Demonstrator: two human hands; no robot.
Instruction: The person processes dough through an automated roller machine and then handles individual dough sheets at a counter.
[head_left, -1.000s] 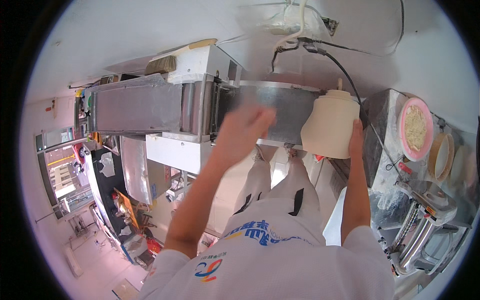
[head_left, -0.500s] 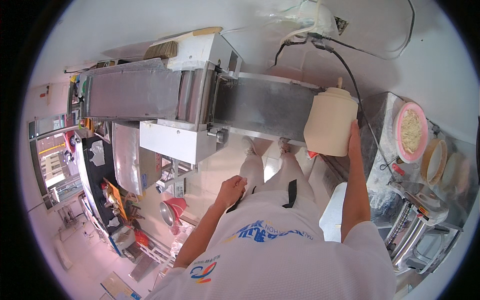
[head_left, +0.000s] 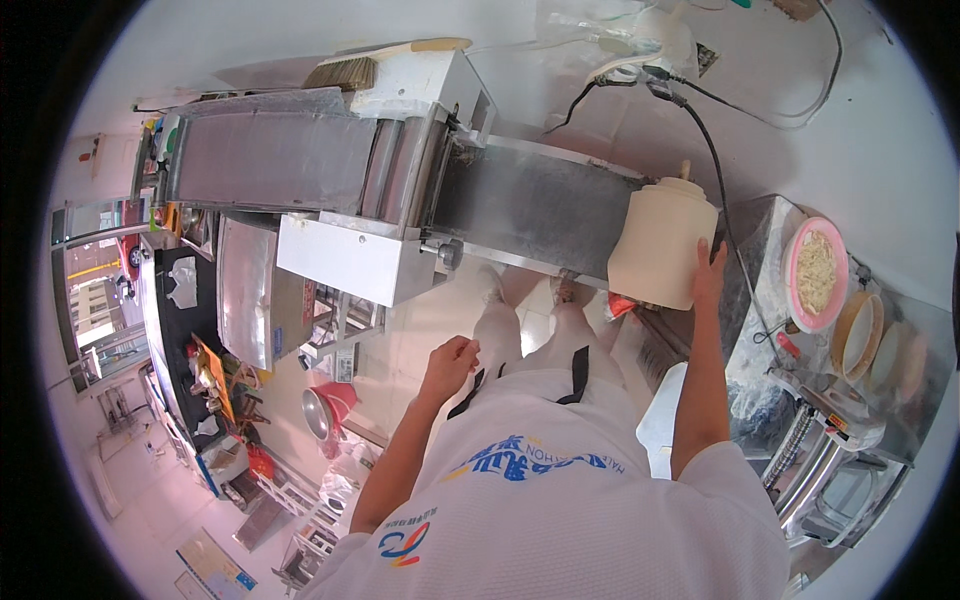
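A thick roll of pale dough sheet [head_left: 662,245] stands at the right end of the dough-sheeting machine's dark belt [head_left: 535,200]. The tip of a wooden rod [head_left: 685,168] pokes out of its top. My right hand [head_left: 708,275] is at the roll's right side with fingers stretched and apart, not wrapped round it; whether the palm touches the dough is hard to see. Beside my left thigh hangs my left hand [head_left: 452,368], its fingers curled in and nothing visible in them. The machine's steel rollers [head_left: 405,170] lie left of the belt, and no dough shows on them.
A pink basin [head_left: 818,272] of pale flour-like stuff stands on the right, beside a round wooden-rimmed sieve [head_left: 858,335]. Below them is a metal roller machine [head_left: 825,440]. A black cable [head_left: 715,150] hangs behind the roll. A brush [head_left: 340,73] lies atop the sheeter.
My right hand's fingers have spread and show more beside the roll. My left hand has shifted slightly left and up. The view has tilted a little; the roll stays at the belt's end.
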